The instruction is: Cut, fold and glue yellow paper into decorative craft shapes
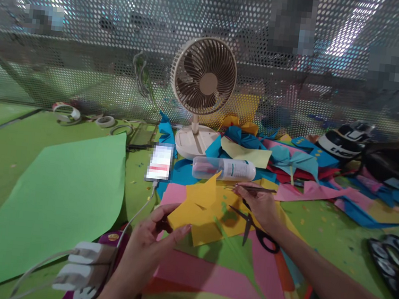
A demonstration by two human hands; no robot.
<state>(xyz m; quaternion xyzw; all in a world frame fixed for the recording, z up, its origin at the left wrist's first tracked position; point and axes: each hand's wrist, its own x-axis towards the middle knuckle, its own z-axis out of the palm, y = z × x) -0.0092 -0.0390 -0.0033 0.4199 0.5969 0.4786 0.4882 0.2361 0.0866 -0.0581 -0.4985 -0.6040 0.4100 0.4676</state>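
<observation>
My left hand [156,242] pinches the edge of a folded yellow-orange paper piece [198,211] between thumb and fingers. My right hand [260,203] grips a slim, dark, pen-like tool [261,190]; its exact kind is unclear. Below that hand, black-handled scissors [248,223] lie with their blades apart on yellow and pink paper. Under both hands is a pile of coloured paper sheets [208,271], pink, green, yellow and red. A clear-capped spray bottle [238,170] rests on its side just beyond the yellow paper.
A beige fan [203,81] stands before a perforated metal screen [105,63]. A large green sheet [69,197] covers the left side. Nearby are a lit phone [159,163], plugged-in chargers [87,264], tape rolls [105,121], and crumpled paper [293,161] at right.
</observation>
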